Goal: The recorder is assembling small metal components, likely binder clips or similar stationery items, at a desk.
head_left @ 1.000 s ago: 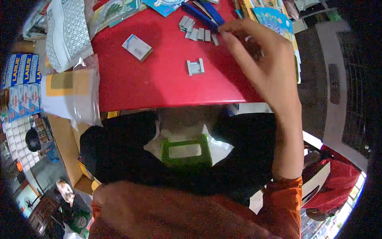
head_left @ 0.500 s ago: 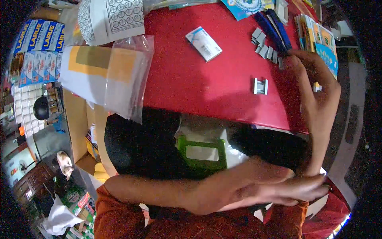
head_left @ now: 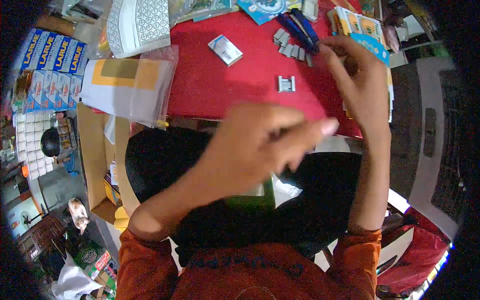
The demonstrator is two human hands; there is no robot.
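A blue stapler lies at the back right of the red table, its long arms spread apart. My right hand is at its near end, thumb and finger closed round that tip; the exact contact is partly hidden. Several grey staple strips lie beside the stapler, close to those fingertips. Nearer to me on the table is a small pale H-shaped piece. To its left rests a small white box. My left hand, blurred, hovers over my lap by the table's front edge, one finger stretched out, nothing visible in it.
A printed sheet and a clear plastic bag with paper cover the table's left side. Packets stand at the right. Blue cartons, an open cardboard box and a cat are to my left.
My left hand has left my right forearm and swung up and left toward the table edge. My right hand stays at the stapler. The whole view has shifted, moving the table's things leftward and up.
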